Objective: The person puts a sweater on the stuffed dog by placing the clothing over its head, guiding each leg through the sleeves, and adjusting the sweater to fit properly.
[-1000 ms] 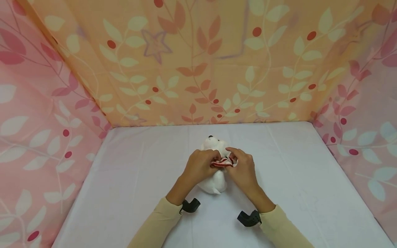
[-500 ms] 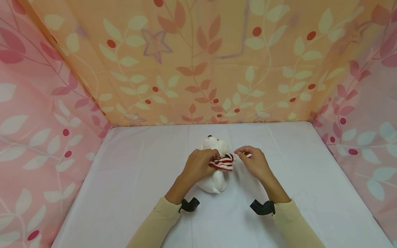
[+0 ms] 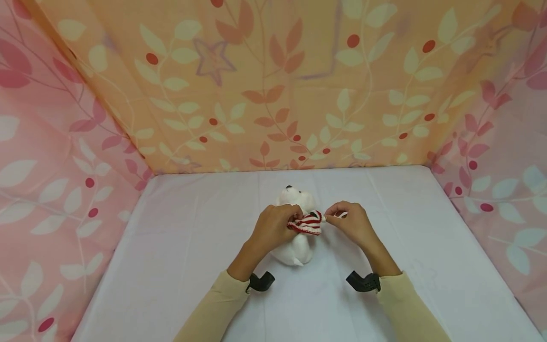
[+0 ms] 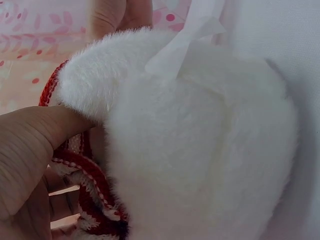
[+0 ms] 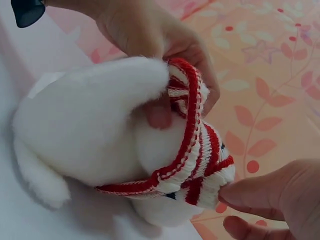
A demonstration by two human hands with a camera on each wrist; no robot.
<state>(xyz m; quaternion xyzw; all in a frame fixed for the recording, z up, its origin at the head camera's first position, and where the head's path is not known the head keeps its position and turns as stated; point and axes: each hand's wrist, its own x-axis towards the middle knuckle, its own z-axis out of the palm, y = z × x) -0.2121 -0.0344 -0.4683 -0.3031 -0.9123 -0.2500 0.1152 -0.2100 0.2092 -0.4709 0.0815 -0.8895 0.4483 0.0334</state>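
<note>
I see a small white plush toy (image 3: 295, 237) lying near the middle of the white surface (image 3: 427, 266), with its head pointing to the back wall of leaf-pattern cloth (image 3: 273, 85). Around the toy's upper body there is a red and white striped knitted garment (image 3: 308, 223), bunched up and only partly on the toy.

My left hand (image 3: 273, 227) rests on the left side of the toy, and its grip is closed on the garment: the fingers are curled into the striped edge, with the thumb (image 5: 159, 114) pressed against the fur under the rim. In the left wrist view the thumb (image 4: 35, 145) lies between the toy's arm and the red edge.

My right hand (image 3: 352, 223) is just beside the toy on its right. Its fingertips (image 5: 250, 197) pinch the outer corner of the garment, so this grip is also closed on it.

Both sleeves are beige, and a black camera mount sits on each wrist.
</note>
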